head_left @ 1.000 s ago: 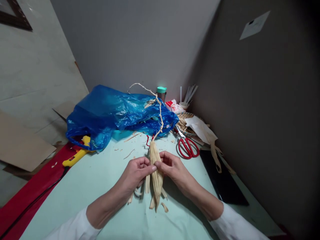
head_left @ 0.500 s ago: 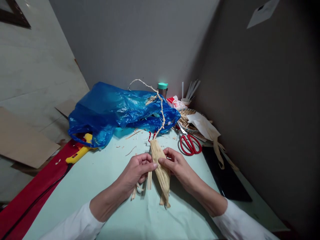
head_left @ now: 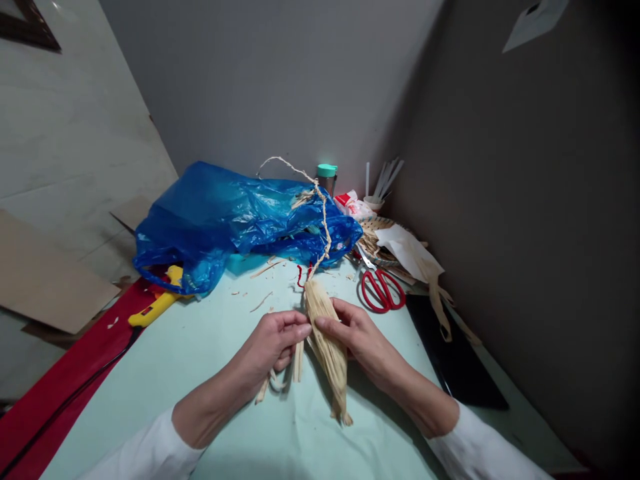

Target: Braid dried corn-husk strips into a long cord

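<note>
A pale, dry corn husk [head_left: 327, 353] hangs lengthwise between my hands above the table, wide in the middle and narrowing to a tied-looking lower tip. My right hand [head_left: 353, 330] grips its right side, thumb on the front and fingers behind. On the left edge, my left hand [head_left: 283, 340] is closed in a pinch at the husk; narrow husk strips [head_left: 299, 362] hang below its fingers. From the husk's top end a twisted pale cord [head_left: 327, 230] runs up and curves left over the blue bag. A bit of red string [head_left: 301, 275] shows beside the top.
A blue plastic bag [head_left: 235, 213] covers the back left, with a yellow glue gun [head_left: 157, 308] below it. Red-handled scissors [head_left: 383, 291], a woven basket [head_left: 385, 230], and a black flat panel [head_left: 453, 353] lie to the right. A bottle [head_left: 327, 175] stands at the back.
The husk has turned and its lower tip has swung right, so it looks fuller and more closed. My left thumb has drawn back from the husk's front to its left edge.
</note>
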